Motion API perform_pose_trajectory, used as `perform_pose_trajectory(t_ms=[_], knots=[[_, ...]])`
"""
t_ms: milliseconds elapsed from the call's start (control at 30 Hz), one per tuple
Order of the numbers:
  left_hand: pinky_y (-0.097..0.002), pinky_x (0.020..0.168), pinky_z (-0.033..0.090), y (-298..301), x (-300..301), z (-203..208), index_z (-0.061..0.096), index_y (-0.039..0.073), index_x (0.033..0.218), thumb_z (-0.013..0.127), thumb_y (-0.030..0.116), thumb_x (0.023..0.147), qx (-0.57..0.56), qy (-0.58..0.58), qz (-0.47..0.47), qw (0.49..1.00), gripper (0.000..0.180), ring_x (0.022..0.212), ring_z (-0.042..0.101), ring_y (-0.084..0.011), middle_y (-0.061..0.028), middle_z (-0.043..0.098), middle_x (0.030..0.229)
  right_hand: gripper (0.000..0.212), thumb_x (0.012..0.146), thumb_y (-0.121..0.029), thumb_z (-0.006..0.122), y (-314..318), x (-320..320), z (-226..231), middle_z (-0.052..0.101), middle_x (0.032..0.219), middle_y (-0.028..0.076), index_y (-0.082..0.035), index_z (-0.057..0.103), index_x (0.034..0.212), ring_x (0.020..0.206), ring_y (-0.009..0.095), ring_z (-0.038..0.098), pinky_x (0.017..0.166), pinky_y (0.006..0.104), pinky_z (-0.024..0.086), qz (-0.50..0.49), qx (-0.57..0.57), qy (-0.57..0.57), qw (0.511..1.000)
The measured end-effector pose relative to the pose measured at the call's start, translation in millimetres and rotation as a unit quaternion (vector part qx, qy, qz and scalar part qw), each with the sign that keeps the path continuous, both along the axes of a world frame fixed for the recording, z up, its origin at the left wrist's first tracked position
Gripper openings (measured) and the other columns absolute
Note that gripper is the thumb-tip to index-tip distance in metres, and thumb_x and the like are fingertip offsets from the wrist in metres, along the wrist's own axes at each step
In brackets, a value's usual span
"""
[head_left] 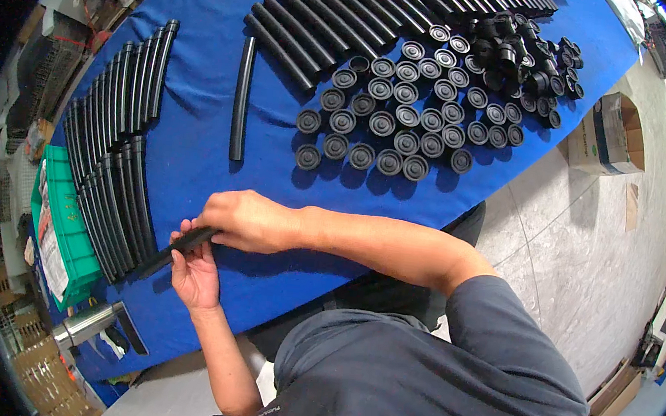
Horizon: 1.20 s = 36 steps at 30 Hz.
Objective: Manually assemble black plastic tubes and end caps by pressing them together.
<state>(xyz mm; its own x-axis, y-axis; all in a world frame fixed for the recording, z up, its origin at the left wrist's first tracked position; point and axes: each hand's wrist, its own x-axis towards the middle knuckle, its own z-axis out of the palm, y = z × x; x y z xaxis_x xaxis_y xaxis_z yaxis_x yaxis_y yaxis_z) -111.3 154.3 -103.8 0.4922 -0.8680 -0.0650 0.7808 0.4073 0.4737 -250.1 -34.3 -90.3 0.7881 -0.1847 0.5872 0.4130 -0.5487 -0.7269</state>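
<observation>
A black tube (176, 254) slants between my two hands, near the table's front left. Underneath it, my left hand (196, 277) has its fingers and thumb closed about the tube. My right hand (248, 220) is wrapped round the tube's upper right end; what the fingers cover there is hidden. Beyond the hands, a single black tube (242, 99) lies on the blue tablecloth (192, 170). To the right of it stand many round black end caps (389, 162), ringed faces up. Left of my hands, black tubes (112, 211) lie in two rows, several showing a wider end.
More bare black tubes (327, 15) lie side by side at the far edge, next to a heap of black caps (516, 53). A green crate (67, 222) sits at the left edge, with a metal cylinder (88, 324) below it. An open cardboard box (608, 137) rests on the floor at right.
</observation>
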Motion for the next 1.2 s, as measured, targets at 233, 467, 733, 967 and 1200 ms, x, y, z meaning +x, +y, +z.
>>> perform_pose_trajectory(t_ms=[233, 467, 733, 967, 1200], knots=[[-0.0479, 0.117, 0.034, 2, 1, -1, 0.057, -0.001, 0.125, 0.06, 0.009, 0.096, -0.009, 0.012, 0.003, 1.0, 0.031, 0.135, 0.043, -0.0333, -0.02, 0.053, 0.138, 0.029, 0.084, -0.016, 0.068, -2, -2, 6, 0.064, 0.097, 0.016, -0.002, 0.062, 0.108, 0.092, 0.036, 0.063, 0.076, 0.0446, 0.052, 0.042, 0.14, 0.085, 0.986], [-0.0485, 0.117, 0.034, 6, 5, -2, 0.056, -0.001, 0.126, 0.059, 0.008, 0.096, -0.022, 0.025, -0.01, 0.999, 0.032, 0.136, 0.042, -0.0337, -0.0211, 0.051, 0.139, 0.027, 0.085, -0.014, 0.067, 1, -4, 20, 0.064, 0.097, 0.013, -0.003, 0.062, 0.11, 0.093, 0.029, 0.064, 0.068, 0.0391, 0.055, -0.021, 0.014, -0.004, 1.0], [-0.0482, 0.117, 0.035, 6, 4, -4, 0.057, -0.001, 0.124, 0.059, 0.007, 0.096, -0.006, 0.021, 0.012, 1.0, 0.03, 0.135, 0.044, -0.0335, -0.0198, 0.052, 0.139, 0.031, 0.084, -0.021, 0.072, 5, -3, 7, 0.066, 0.088, 0.017, -0.001, 0.065, 0.106, 0.083, 0.032, 0.066, 0.075, 0.04, 0.054, -0.049, 0.0, -0.024, 0.999], [-0.0469, 0.118, 0.033, 6, 4, -3, 0.056, -0.001, 0.126, 0.059, 0.008, 0.096, 0.004, 0.06, 0.014, 0.998, 0.032, 0.135, 0.043, -0.032, -0.0191, 0.053, 0.138, 0.037, 0.081, -0.013, 0.072, 3, 0, 7, 0.063, 0.097, 0.015, -0.003, 0.06, 0.114, 0.093, 0.034, 0.063, 0.078, 0.0421, 0.054, -0.02, -0.029, 0.005, 0.999], [-0.0465, 0.12, 0.03, 3, 2, -2, 0.055, -0.002, 0.127, 0.058, 0.008, 0.096, -0.026, 0.019, 0.001, 0.999, 0.033, 0.136, 0.043, -0.0323, -0.0194, 0.052, 0.139, 0.04, 0.08, -0.016, 0.074, -8, -3, 8, 0.063, 0.093, 0.015, -0.002, 0.059, 0.115, 0.087, 0.036, 0.063, 0.074, 0.0442, 0.051, 0.031, 0.138, 0.145, 0.979]])
